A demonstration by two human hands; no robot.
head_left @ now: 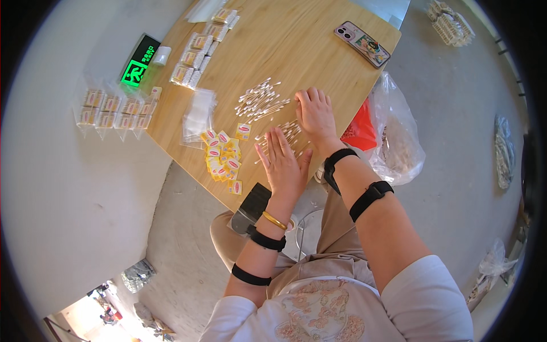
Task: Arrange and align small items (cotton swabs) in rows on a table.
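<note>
Two loose heaps of white-tipped cotton swabs lie on the wooden table (285,45). My left hand (283,168) rests over the nearer heap (292,132), its fingers stretched out and covering part of it. Just right of the swabs is my right hand (317,117), palm down with bent, slightly parted fingers, and no object shows in it. The farther heap (259,101) lies untouched to the left of its fingertips. Small yellow-and-white printed cards (222,155) are spread left of my left hand, with a single card (243,131) closer to the swabs.
Clear flat bags (199,114) lie beyond the cards. Packed swab bundles (196,57) line the table's left side, near a green-lit sign (139,61); more bagged packs (114,109) are farther left. A phone (362,44) lies far right. A clear plastic bag (401,137) hangs beside the right edge.
</note>
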